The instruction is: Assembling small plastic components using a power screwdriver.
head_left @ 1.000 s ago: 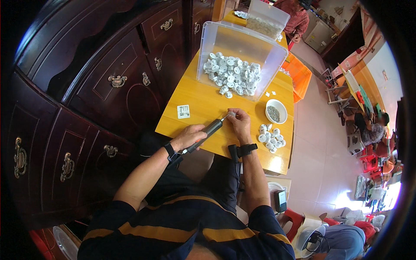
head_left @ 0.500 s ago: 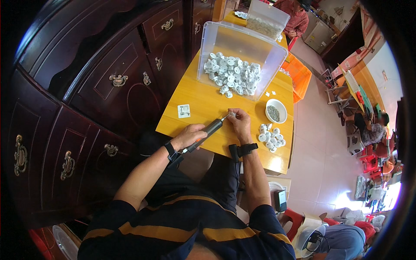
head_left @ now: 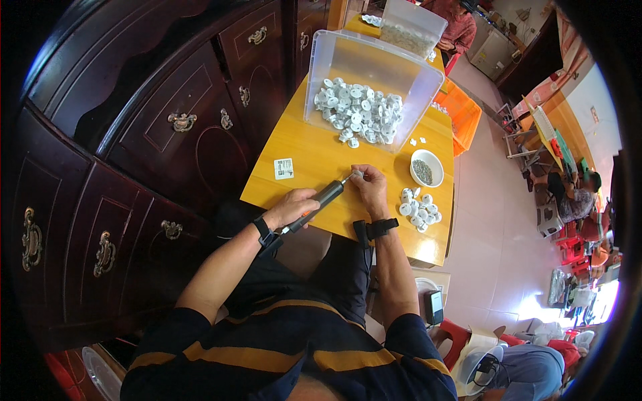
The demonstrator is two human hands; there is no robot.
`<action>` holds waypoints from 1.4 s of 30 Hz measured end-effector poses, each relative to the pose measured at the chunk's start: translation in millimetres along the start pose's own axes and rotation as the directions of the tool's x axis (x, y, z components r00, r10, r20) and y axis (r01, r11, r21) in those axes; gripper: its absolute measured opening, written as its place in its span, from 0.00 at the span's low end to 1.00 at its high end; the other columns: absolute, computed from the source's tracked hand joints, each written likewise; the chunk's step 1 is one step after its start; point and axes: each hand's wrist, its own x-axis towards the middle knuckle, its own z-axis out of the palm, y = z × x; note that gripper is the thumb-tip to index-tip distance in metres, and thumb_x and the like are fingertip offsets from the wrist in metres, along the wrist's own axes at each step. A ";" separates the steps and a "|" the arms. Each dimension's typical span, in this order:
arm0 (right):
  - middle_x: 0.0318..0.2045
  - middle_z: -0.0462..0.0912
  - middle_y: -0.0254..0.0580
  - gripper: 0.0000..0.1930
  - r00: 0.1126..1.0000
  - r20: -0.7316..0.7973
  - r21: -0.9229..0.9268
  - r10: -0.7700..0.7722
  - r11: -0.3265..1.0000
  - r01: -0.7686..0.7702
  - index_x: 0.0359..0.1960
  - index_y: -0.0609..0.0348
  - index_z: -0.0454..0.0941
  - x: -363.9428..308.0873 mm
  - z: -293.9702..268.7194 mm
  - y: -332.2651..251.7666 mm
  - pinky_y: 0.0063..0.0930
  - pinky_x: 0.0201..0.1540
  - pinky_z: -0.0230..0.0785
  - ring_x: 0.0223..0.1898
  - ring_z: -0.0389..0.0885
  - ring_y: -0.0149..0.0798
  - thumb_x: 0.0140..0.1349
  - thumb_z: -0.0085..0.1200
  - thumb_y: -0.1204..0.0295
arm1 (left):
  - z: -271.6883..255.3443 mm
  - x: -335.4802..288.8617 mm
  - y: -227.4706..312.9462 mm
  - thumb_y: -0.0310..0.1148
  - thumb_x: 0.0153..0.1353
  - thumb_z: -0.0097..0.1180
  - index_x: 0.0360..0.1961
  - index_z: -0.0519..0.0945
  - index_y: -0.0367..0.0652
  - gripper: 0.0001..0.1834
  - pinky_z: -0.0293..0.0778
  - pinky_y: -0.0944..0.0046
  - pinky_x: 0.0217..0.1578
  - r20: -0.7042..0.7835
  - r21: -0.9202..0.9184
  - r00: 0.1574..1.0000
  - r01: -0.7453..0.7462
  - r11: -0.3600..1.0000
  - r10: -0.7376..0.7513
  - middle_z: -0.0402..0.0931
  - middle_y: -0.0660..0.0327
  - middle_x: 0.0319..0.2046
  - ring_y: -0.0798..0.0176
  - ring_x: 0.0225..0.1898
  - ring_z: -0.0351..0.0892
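My left hand (head_left: 293, 208) is wrapped round the dark body of an electric screwdriver (head_left: 328, 193), its thin bit pointing up and right. At the bit's tip, my right hand (head_left: 372, 186) pinches a small white plastic part (head_left: 358, 175), mostly covered by the fingers. Bit and part meet or nearly meet; a screw between them is too small to make out. Right of that hand lies a loose heap of white round parts (head_left: 420, 212). Just above the heap stands a white bowl (head_left: 436, 175) holding many small metal screws (head_left: 422, 171).
A clear plastic bin (head_left: 421, 87) lies on its side at the table's far part, white parts (head_left: 358, 110) spilling from its mouth. A printed square label (head_left: 284, 168) lies at left. Dark wooden cabinets (head_left: 174, 127) border the left side. An orange crate (head_left: 461, 117) stands beyond the table's right edge.
Both hands hold nearly the same pose, with the screwdriver still against or close to the white part. The view has shifted very slightly.
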 end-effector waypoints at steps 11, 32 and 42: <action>0.27 0.79 0.26 0.10 1.000 0.011 -0.038 0.014 0.999 -0.014 0.41 0.61 0.82 0.0 -0.5 2.0 0.14 0.28 0.65 0.26 0.72 0.19 0.58 0.59 0.81 | -0.6 -0.9 -0.6 0.41 0.59 0.50 0.34 0.76 0.37 0.15 0.75 0.68 0.21 0.001 0.006 1.000 -0.008 1.000 0.008 0.74 0.61 0.22 0.68 0.20 0.77; 0.32 0.82 0.31 0.08 1.000 0.019 -0.041 0.022 0.999 -0.021 0.41 0.63 0.81 0.5 -0.2 1.0 0.16 0.36 0.72 0.32 0.78 0.22 0.59 0.59 0.81 | -0.8 -3.5 1.8 0.41 0.62 0.49 0.35 0.75 0.38 0.15 0.74 0.69 0.21 0.016 -0.013 1.000 0.010 1.000 -0.010 0.73 0.62 0.22 0.69 0.19 0.76; 0.28 0.79 0.28 0.07 0.999 -0.039 0.052 0.009 0.999 -0.007 0.41 0.62 0.81 1.7 0.2 -2.6 0.16 0.30 0.68 0.26 0.74 0.22 0.61 0.58 0.77 | -2.3 -5.1 8.1 0.41 0.62 0.48 0.36 0.75 0.38 0.15 0.74 0.68 0.24 0.067 -0.023 0.997 0.040 0.999 -0.039 0.73 0.62 0.23 0.69 0.20 0.75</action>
